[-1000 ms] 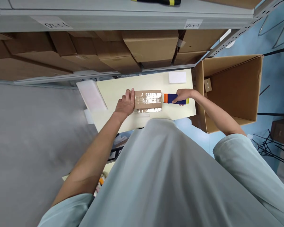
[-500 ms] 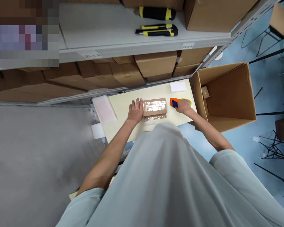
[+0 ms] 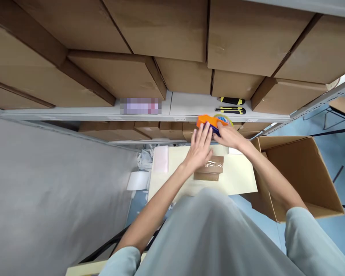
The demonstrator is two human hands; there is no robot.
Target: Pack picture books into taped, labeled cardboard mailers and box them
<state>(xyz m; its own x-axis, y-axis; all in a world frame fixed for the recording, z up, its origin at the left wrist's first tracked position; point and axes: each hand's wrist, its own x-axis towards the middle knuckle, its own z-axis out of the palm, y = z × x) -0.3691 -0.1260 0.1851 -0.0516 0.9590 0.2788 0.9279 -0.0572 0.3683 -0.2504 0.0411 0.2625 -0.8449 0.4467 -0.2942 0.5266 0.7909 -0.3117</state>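
An orange and blue tape dispenser [image 3: 209,119] with a roll of tape at its back is held in my right hand [image 3: 227,136], raised above the far side of the table. My left hand [image 3: 199,151] has its fingers stretched out, their tips at the front end of the dispenser; whether they touch it I cannot tell. Below the hands, a small brown cardboard box [image 3: 207,176] with shiny clear tape on it lies on the cream tabletop [image 3: 238,180]. My left hand hides part of the box.
A large open cardboard box [image 3: 301,172] stands at the right of the table. Shelves packed with cartons [image 3: 172,27] rise in front, with two utility knives [image 3: 231,110] on one shelf. At the table's left lies a pale pinkish-white stack [image 3: 161,159].
My right hand has lifted the tape dispenser from the tabletop and brought it left. My left hand has left the box's side and reached up to the dispenser. The view has tilted up.
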